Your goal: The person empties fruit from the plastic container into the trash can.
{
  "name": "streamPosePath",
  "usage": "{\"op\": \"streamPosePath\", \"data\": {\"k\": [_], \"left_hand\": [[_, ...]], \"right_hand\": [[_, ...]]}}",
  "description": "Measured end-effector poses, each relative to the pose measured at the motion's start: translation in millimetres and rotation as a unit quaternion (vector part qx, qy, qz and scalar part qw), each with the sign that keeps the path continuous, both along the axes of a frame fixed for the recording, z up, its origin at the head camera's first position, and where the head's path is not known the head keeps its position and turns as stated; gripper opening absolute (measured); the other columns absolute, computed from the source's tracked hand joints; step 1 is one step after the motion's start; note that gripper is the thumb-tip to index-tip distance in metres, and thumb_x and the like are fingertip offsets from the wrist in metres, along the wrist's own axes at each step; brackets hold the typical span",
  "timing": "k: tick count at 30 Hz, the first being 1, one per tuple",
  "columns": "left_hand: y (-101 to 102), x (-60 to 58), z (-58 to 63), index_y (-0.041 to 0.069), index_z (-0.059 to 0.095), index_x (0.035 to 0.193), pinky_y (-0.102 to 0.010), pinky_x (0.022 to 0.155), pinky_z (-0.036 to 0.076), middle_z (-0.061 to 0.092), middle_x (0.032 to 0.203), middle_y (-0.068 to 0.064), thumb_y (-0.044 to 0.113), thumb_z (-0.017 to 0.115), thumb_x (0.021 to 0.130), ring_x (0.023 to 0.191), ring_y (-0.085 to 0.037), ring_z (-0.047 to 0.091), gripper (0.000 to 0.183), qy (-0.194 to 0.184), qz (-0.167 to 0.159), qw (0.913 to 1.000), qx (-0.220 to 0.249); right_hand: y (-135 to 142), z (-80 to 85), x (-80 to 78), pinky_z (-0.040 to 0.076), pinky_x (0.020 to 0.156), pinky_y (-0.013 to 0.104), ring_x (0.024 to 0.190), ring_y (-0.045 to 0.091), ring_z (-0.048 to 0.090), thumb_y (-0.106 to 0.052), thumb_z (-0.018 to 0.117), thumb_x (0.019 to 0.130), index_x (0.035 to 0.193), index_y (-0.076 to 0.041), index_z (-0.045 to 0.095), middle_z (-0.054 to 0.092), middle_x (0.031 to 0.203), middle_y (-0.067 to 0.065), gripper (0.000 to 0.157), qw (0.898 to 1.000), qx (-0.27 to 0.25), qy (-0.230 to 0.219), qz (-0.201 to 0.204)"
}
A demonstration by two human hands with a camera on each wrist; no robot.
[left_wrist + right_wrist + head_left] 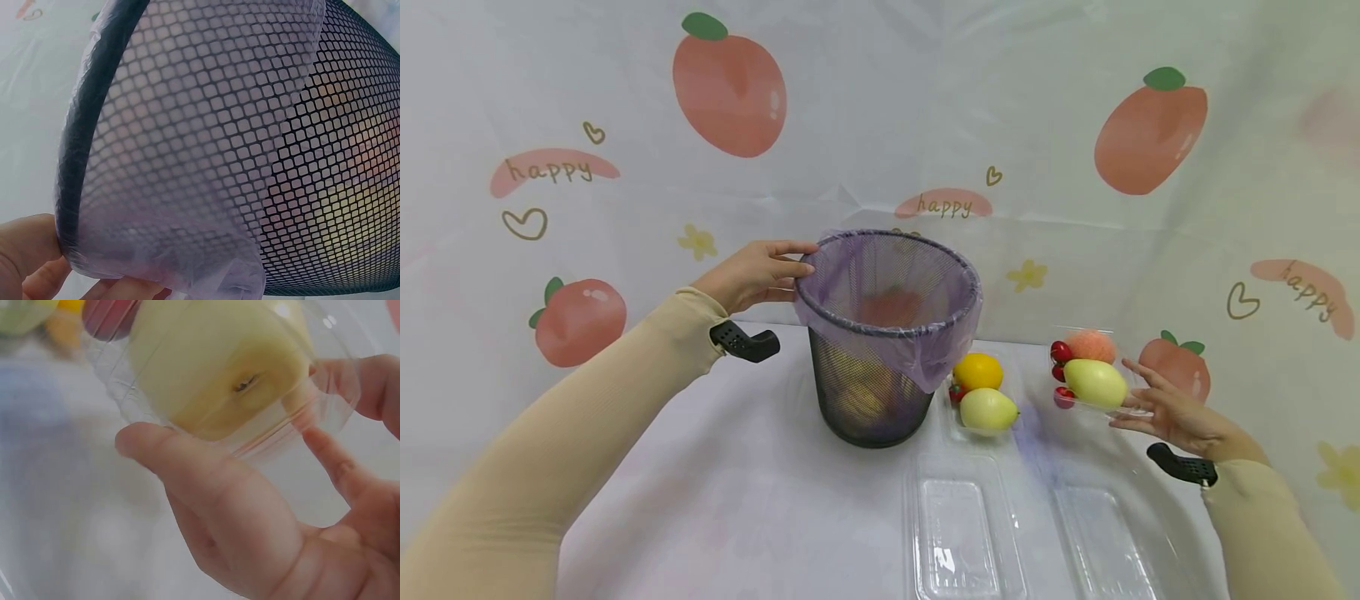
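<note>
A black mesh wastebasket [880,408] stands on the table, lined with a thin purple bag [917,358] folded over its rim. My left hand [760,273] grips that rim at its left side; in the left wrist view its fingers [31,244] go partly behind the bag. Blurred red and yellow shapes show through the mesh. At the right, my right hand [1183,421] holds a clear plastic box [250,440] by its near end, thumb on one side and fingers on the other. Inside lie a yellow-green pear [1096,383], a peach [1090,346] and several small red fruits [1061,352].
Beside the basket, another clear box holds an orange [978,372], a pear [988,410] and a small red fruit [957,392]. Two clear plastic trays or lids [958,533] [1108,542] lie nearer on the white table [737,500]. A fruit-printed cloth [850,108] hangs behind.
</note>
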State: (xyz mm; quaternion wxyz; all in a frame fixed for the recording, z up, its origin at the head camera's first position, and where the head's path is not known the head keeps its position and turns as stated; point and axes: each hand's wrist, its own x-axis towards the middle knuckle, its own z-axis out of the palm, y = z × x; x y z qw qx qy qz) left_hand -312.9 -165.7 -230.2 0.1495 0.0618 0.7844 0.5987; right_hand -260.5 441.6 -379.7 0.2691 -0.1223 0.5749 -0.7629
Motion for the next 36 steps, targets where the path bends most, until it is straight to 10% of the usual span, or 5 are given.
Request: {"op": "streamPosePath", "data": {"k": [7, 14, 20, 28, 36], "left_hand": [[0.3, -0.8, 0.3, 0.018, 0.035, 0.152, -0.022, 0.082, 0.052, 0.034, 0.152, -0.013, 0.013, 0.055, 0.100, 0.128, -0.027, 0.046, 0.056, -0.003, 0.001, 1.0000, -0.008], [0.3, -0.7, -0.2, 0.017, 0.035, 0.152, -0.022, 0.083, 0.053, 0.034, 0.152, -0.013, 0.013, 0.055, 0.100, 0.128, -0.028, 0.046, 0.056, -0.002, -0.002, 1.0000, -0.004], [-0.7, -0.3, 0.2, 0.016, 0.034, 0.152, -0.024, 0.088, 0.052, 0.033, 0.153, -0.013, 0.013, 0.055, 0.100, 0.131, -0.030, 0.044, 0.056, 0.001, -0.007, 0.9999, -0.008], [-0.9, -0.1, 0.8, 0.017, 0.035, 0.152, -0.021, 0.082, 0.053, 0.027, 0.155, -0.015, 0.013, 0.055, 0.100, 0.134, -0.031, 0.042, 0.056, 0.004, -0.002, 0.9999, -0.011], [-0.7, 0.5, -0.4, 0.016, 0.035, 0.152, -0.020, 0.079, 0.053, 0.027, 0.154, -0.016, 0.012, 0.054, 0.100, 0.131, -0.031, 0.043, 0.055, 0.005, 0.000, 1.0000, -0.005]], "right_hand": [[-17.7, 21.0, 5.5, 0.052, 0.091, 0.043, 0.110, 0.030, 0.065, 0.000, 0.024, 0.105, 0.151, -0.046, -0.014, -0.050, 0.143, -0.013, 0.075, 0.997, -0.062, -0.006, -0.036], [-36.3, 38.3, 9.4, 0.052, 0.091, 0.044, 0.109, 0.030, 0.065, -0.012, 0.028, 0.107, 0.149, -0.048, -0.016, 0.018, 0.145, 0.008, 0.072, 0.996, -0.043, 0.023, -0.070], [-52.8, 56.0, 13.0, 0.051, 0.093, 0.044, 0.113, 0.032, 0.062, -0.016, 0.024, 0.107, 0.147, -0.051, -0.021, -0.023, 0.146, 0.015, 0.069, 0.994, -0.093, 0.026, -0.041], [-74.5, 75.8, 14.9, 0.051, 0.095, 0.043, 0.117, 0.030, 0.060, -0.010, 0.027, 0.104, 0.149, -0.052, -0.009, -0.024, 0.148, 0.012, 0.072, 0.992, -0.109, 0.054, -0.014], [-100.0, 98.7, 16.5, 0.051, 0.094, 0.043, 0.119, 0.031, 0.058, -0.013, 0.032, 0.103, 0.150, -0.051, -0.002, 0.030, 0.139, 0.002, 0.070, 0.989, -0.124, 0.083, 0.009]]}}
